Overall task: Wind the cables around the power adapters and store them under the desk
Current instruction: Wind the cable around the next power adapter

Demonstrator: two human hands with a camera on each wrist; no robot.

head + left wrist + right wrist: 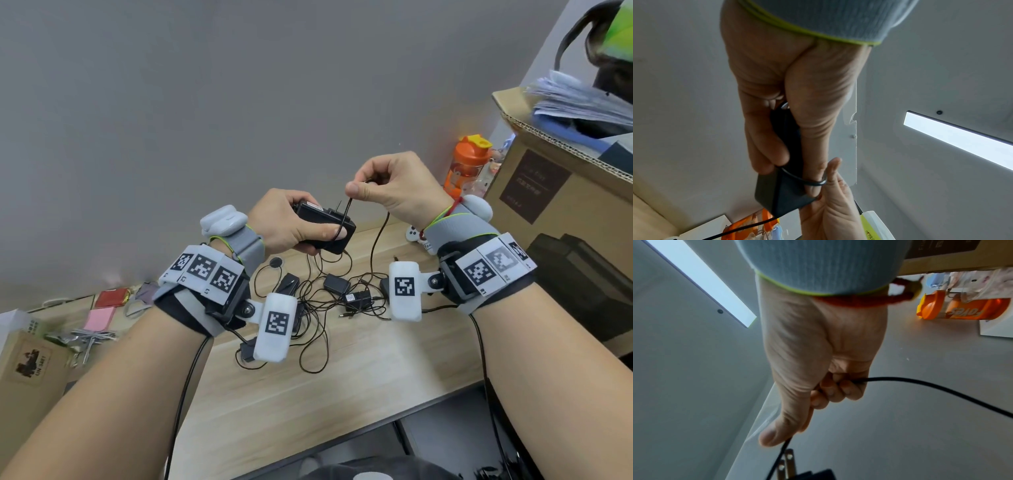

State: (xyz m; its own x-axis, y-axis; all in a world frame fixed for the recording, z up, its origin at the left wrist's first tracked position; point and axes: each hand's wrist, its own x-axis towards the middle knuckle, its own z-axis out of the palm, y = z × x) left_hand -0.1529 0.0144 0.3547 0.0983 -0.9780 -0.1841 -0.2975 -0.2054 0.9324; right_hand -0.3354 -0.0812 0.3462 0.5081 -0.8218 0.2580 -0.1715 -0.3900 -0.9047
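My left hand [291, 226] grips a black power adapter [320, 221] held up above the desk, thumb on its front face and plug prongs [786, 464] pointing up. Its thin black cable [346, 214] loops over the adapter body and over my left thumb [813, 146]. My right hand [387, 186] pinches that cable just above and right of the adapter; the slack [378, 240] trails down from my fist to the desk. Several more black adapters [337, 284] with tangled cables lie on the wooden desk [342, 377] below my hands.
An orange bottle [467, 164] stands by the wall at the back right, beside a cardboard box [555, 192] holding papers. A black box [582, 284] sits at the right desk edge. Small packets and a box [30, 356] lie at the left.
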